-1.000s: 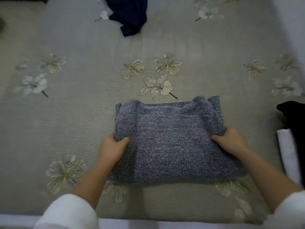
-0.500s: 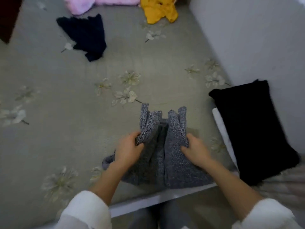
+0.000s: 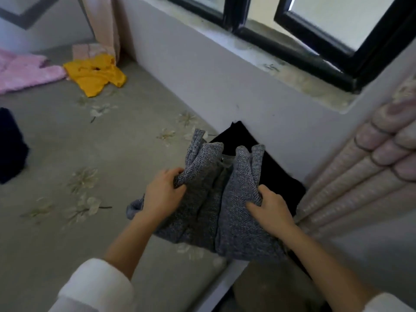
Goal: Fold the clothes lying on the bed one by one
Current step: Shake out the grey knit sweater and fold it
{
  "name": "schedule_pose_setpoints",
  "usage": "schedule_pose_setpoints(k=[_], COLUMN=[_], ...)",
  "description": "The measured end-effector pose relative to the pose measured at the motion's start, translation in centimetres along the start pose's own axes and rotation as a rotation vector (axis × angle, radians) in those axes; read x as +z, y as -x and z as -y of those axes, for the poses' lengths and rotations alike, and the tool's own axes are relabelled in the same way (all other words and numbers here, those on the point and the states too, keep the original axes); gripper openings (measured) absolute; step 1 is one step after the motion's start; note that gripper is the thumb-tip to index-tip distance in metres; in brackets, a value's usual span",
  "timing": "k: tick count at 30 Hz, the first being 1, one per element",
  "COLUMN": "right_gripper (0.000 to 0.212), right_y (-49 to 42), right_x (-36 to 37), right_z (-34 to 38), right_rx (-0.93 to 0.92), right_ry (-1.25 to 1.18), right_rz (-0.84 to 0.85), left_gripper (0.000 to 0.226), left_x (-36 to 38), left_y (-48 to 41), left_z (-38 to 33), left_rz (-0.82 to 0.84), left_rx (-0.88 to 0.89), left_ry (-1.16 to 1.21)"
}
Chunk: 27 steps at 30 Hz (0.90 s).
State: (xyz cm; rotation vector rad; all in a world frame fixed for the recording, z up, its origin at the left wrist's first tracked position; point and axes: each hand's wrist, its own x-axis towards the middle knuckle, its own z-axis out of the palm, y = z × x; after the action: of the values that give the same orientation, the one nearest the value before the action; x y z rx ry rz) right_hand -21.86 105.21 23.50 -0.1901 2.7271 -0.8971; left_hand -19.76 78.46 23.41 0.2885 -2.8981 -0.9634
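The left hand (image 3: 163, 192) and right hand (image 3: 270, 206) each clutch a bunched side of the blue-grey knitted sweater (image 3: 227, 212). A second ago it lay folded flat on the grey floral bed (image 3: 56, 143); now it hangs lifted at the bed's edge over the black folded garment (image 3: 278, 174), likely about to be stacked there.

There are 5 garments on the bed (image 3: 67, 221): 1 grey knitted sweater (image 3: 227, 206) and 1 black garment (image 3: 279, 176) at the right edge, 1 yellow garment (image 3: 94, 77) and 1 pink garment (image 3: 24, 73) at the far edge, and 1 dark blue garment (image 3: 10, 145) at the left edge. 1 pale folded piece (image 3: 90, 50) in the far corner is perhaps a 6th. 2 hands grip the sweater, the left hand (image 3: 163, 194) and the right hand (image 3: 272, 208).
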Motion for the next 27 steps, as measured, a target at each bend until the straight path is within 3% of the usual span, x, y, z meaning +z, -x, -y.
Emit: schedule_pose_setpoints(k=[9,13,15,18,21,24,27], right_gripper=[0.015,0.019,0.023,0.014,0.011,0.016,0.033], right_y=[-4.6,-6.7,-7.4,-8.0,-8.7,-9.2,-9.7], right_x=[-6.1,-5.0,-3.4,-1.4,-1.2,-1.8,-2.1], right_z=[-5.8,-9.9,-12.4,-15.1,-16.7,-17.0,-15.5], right_rx=[0.139,0.291,0.418,0.610,0.715,0.702,0.637], right_ry=[-0.183,-0.301,-0.348,-0.428,-0.459,-0.285,0.276], right_rz=[-0.300,-0.296,-0.215,-0.151,-0.111,-0.053,0.166], left_gripper=[0.028,0.029,0.025,0.020,0.018,0.033,0.058], left_x=[3.0,6.2,8.7,12.5,14.9,16.0,17.5], left_y=[-14.7,-20.9,-23.1,-25.3,-27.5,-29.1,-28.8], left_z=[-8.5,-9.2,-8.2,-6.2,-5.3,-4.9,-5.0], left_rz=[-0.034,-0.036,0.002,0.119,0.118,0.096,0.130], left_rx=[0.166,0.146,0.080,-0.154,-0.282,-0.321,-0.224], left_ry=[0.091,0.091,0.100,0.076,0.056,-0.091,-0.196])
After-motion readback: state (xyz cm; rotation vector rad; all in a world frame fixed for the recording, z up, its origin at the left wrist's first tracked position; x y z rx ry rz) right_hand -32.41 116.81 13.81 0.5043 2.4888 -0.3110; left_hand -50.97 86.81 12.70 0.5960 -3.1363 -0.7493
